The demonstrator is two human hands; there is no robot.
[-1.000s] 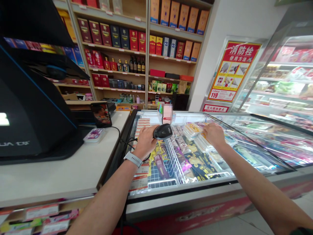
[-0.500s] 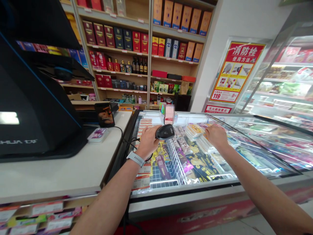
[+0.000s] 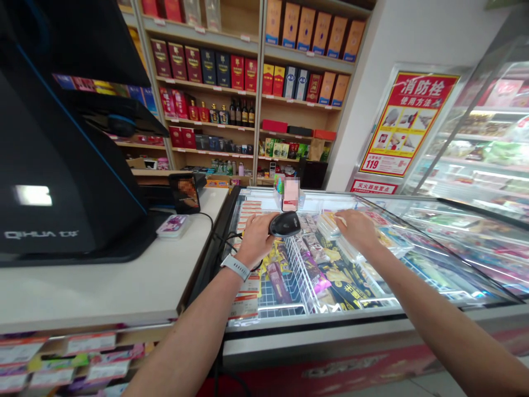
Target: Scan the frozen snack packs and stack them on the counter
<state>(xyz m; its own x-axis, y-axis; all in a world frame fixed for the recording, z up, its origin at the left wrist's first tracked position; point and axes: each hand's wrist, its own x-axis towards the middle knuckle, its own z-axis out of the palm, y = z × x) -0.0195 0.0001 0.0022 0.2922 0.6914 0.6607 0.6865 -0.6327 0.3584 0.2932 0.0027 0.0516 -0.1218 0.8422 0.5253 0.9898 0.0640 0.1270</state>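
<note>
My left hand (image 3: 257,238), with a grey watch band at the wrist, is closed round a black handheld scanner (image 3: 285,224) above the left part of the glass-topped freezer (image 3: 314,344). Over the middle of the freezer my right hand (image 3: 356,229) has its fingers bent down at the clear plastic packs (image 3: 328,225); its fingertips are partly hidden, so a grip cannot be made out. Beneath the hands lie a white wire basket (image 3: 298,270) and wrapped ice creams (image 3: 279,281). A phone (image 3: 290,194) stands upright at the freezer's back edge.
On the left, a large black checkout machine (image 3: 61,182) stands on the white counter (image 3: 124,292), beside a small phone (image 3: 184,194) and a flat clear pack (image 3: 172,226). Shelves of boxes (image 3: 243,74) rise behind. A dark cable runs beside the freezer's left edge.
The view has turned slightly left. My right hand has moved a little left over the packs. My left hand still holds the scanner at about the same place over the freezer.
</note>
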